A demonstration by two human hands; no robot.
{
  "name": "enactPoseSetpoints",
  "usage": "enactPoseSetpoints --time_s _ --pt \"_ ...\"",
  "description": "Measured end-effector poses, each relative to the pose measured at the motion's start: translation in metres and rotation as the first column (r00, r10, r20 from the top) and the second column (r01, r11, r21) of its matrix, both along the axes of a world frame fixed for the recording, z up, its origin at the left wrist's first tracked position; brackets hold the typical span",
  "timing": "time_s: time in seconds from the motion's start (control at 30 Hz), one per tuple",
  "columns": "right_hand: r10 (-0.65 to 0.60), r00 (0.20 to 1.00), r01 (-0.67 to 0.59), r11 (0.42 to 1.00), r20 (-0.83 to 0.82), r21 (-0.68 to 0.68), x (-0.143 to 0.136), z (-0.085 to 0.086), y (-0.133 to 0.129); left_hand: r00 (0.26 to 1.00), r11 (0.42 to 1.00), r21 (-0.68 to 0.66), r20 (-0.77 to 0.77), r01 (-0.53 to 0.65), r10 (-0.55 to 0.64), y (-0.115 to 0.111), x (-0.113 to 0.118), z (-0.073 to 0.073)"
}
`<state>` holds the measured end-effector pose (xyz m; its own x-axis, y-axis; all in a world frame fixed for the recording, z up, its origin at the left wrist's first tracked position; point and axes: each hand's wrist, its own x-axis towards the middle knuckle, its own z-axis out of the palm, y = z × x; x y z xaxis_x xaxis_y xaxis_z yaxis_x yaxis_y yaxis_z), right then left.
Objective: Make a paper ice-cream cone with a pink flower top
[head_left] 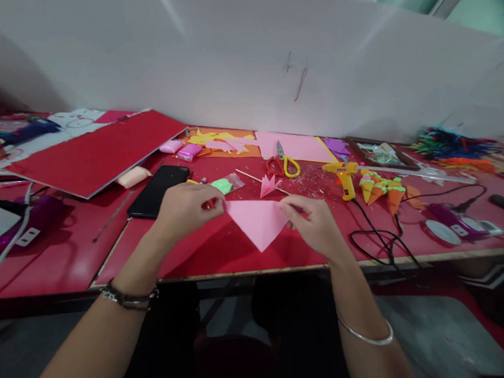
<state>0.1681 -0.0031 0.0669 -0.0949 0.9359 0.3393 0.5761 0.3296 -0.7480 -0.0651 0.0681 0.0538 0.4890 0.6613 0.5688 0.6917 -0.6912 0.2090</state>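
Note:
A pink sheet of paper [258,223], folded to a triangle with its point downward, is held up over the red table's front part. My left hand [188,208] pinches its upper left corner between thumb and fingers. At the upper right corner, my right hand [310,219] grips the paper the same way. Just behind it lies a small pleated pink paper piece [269,185] on a thin wooden stick [248,176]. Scissors [282,161] with one red and one yellow handle rest farther back. A bright green lump [222,185] sits near my left hand.
On the left are a black phone [159,191] and a large red board [102,147]. A yellow glue gun [341,177] with a black cable stands at right, beside orange cone-shaped crafts [381,188]. Paper scraps [223,142] and a pink sheet [292,146] lie along the back wall.

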Motion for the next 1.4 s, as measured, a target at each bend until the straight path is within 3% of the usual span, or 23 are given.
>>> enactPoseSetpoints --time_s 0.07,0.1,0.17,0.2,0.27,0.33,0.43,0.5,0.57,0.67,0.73,0.8,0.87,0.97,1.07,1.13,1.27,1.33,1.4 --pt "-0.06 0.976 0.06 0.998 -0.21 -0.006 0.003 -0.005 0.003 0.985 0.988 -0.15 0.164 -0.035 0.06 0.003 -0.002 -0.003" --pt "-0.076 0.941 0.073 0.997 -0.331 -0.02 0.001 -0.009 0.005 0.96 0.966 -0.258 0.273 0.01 0.063 0.003 0.0 -0.005" --pt "-0.057 0.834 0.016 0.997 -0.548 -0.079 -0.007 -0.019 0.009 0.839 0.857 -0.452 0.543 0.248 0.043 0.001 0.011 -0.01" --pt "-0.036 0.773 -0.055 0.991 -0.634 -0.123 -0.013 -0.025 0.011 0.759 0.776 -0.5 0.649 0.384 0.043 -0.002 0.018 -0.013" --pt "-0.015 0.672 -0.207 0.956 -0.74 -0.208 -0.026 -0.034 0.013 0.565 0.624 -0.492 0.82 0.607 0.098 -0.008 0.033 -0.018" --pt "-0.017 0.604 -0.31 0.916 -0.797 -0.255 -0.037 -0.04 0.014 0.427 0.475 -0.454 0.888 0.754 0.171 -0.014 0.043 -0.02" --pt "-0.005 0.587 -0.371 0.887 -0.81 -0.275 -0.045 -0.045 0.015 0.351 0.269 -0.404 0.909 0.874 0.225 -0.019 0.048 -0.019" --pt "0.02 0.638 -0.337 0.906 -0.77 -0.255 -0.046 -0.045 0.014 0.343 0.221 -0.403 0.901 0.888 0.267 -0.021 0.047 -0.017" --pt "0.057 0.742 -0.247 0.95 -0.668 -0.194 -0.046 -0.044 0.013 0.36 0.246 -0.444 0.876 0.862 0.321 -0.022 0.045 -0.015" --pt "0.042 0.94 -0.046 0.999 -0.338 -0.004 -0.046 -0.041 0.009 0.439 0.316 -0.565 0.81 0.762 0.389 -0.023 0.045 -0.014" --pt "-0.034 0.992 0.049 0.99 -0.119 0.131 -0.046 -0.039 0.007 0.52 0.374 -0.642 0.764 0.669 0.381 -0.025 0.046 -0.014" --pt "-0.063 0.998 0.066 0.978 -0.022 0.198 -0.045 -0.037 0.007 0.605 0.429 -0.685 0.726 0.589 0.328 -0.026 0.046 -0.013" --pt "-0.048 0.999 0.051 0.978 -0.017 0.2 -0.042 -0.036 0.008 0.665 0.464 -0.689 0.704 0.556 0.25 -0.028 0.044 -0.013" --pt "-0.071 0.994 0.083 0.985 -0.085 0.154 -0.036 -0.036 0.01 0.721 0.456 -0.696 0.676 0.555 0.154 -0.029 0.04 -0.013" --pt "-0.132 0.958 0.148 0.988 -0.253 0.047 -0.029 -0.039 0.012 0.771 0.404 -0.749 0.62 0.525 0.146 -0.03 0.035 -0.011" --pt "-0.139 0.899 0.136 0.99 -0.416 -0.038 -0.026 -0.043 0.014 0.792 0.405 -0.772 0.588 0.49 0.163 -0.03 0.032 -0.009" --pt "-0.11 0.785 0.065 0.993 -0.61 -0.095 -0.025 -0.048 0.018 0.816 0.56 -0.753 0.536 0.344 0.219 -0.026 0.026 -0.005" --pt "-0.099 0.809 0.068 0.995 -0.579 -0.074 -0.024 -0.047 0.018 0.815 0.628 -0.733 0.516 0.26 0.265 -0.024 0.024 -0.004" --pt "-0.088 0.879 0.105 0.994 -0.469 0.01 -0.022 -0.042 0.016 0.813 0.649 -0.729 0.502 0.215 0.295 -0.022 0.022 -0.003"
